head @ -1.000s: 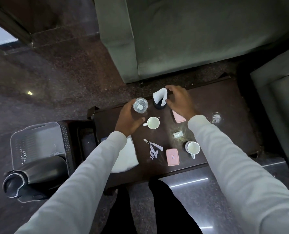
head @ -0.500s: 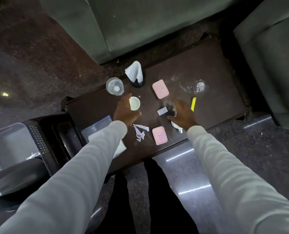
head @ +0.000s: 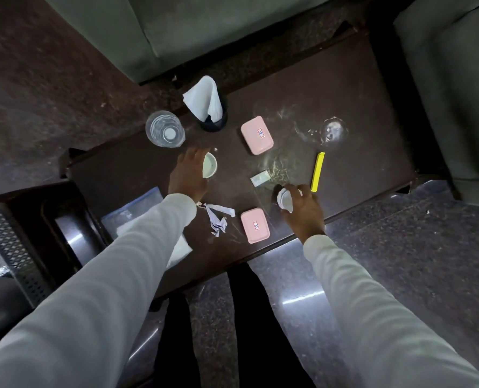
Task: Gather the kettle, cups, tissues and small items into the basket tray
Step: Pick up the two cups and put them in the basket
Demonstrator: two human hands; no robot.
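While both sleeved arms are reaching out over the dark table [head: 344, 88], the left hand [head: 189, 175] is curling its fingers round a small white cup [head: 209, 165] near the middle, gripping its left side. The right hand [head: 302, 210] is closing over a second white cup [head: 285, 200] near the front edge, tilting it. Far behind them, tissues [head: 203, 98] are standing beside a clear glass [head: 165, 129], and the basket tray [head: 11, 247] is sitting off left.

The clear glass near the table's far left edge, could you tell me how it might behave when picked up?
The clear glass looks smooth-walled, so probably slippery and breakable. It appears empty, so likely light. It stands by the table edge, so a sideways nudge might tip it off.
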